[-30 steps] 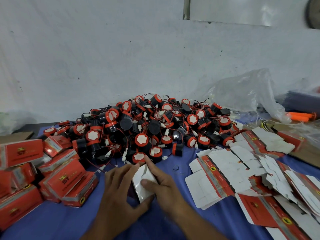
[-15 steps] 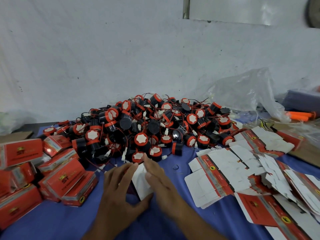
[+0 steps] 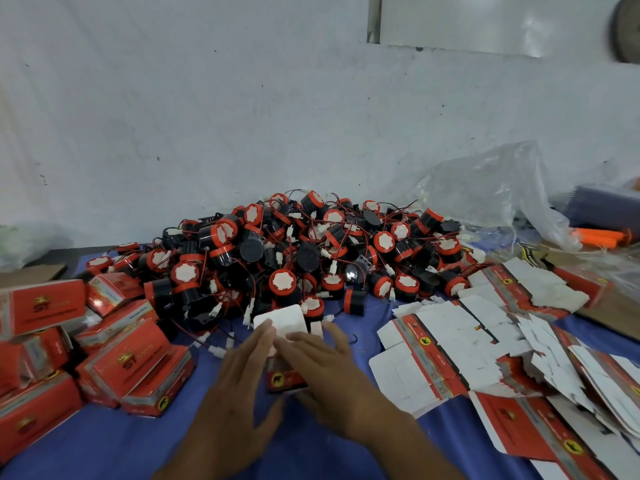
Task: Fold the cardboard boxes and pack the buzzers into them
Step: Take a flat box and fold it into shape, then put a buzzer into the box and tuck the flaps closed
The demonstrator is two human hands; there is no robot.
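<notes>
A small cardboard box (image 3: 284,323) lies on the blue cloth (image 3: 104,441) in front of me, its white flap raised and its red printed side low between my hands. My left hand (image 3: 239,386) lies on its left side with straight fingers touching the flap. My right hand (image 3: 329,372) presses on its right side, fingers spread flat. A big heap of black and red buzzers (image 3: 311,254) with thin wires sits just behind the box. Flat unfolded boxes (image 3: 460,341) are spread at the right.
Several folded red boxes (image 3: 128,362) are stacked at the left. A clear plastic bag (image 3: 485,188) lies behind the heap at the right, with an orange tool (image 3: 602,235) beyond it. A white wall closes off the back.
The box has turned between my hands: its white flap now stands up toward the buzzers and the red side shows below. Both hands slid forward and flattened over it.
</notes>
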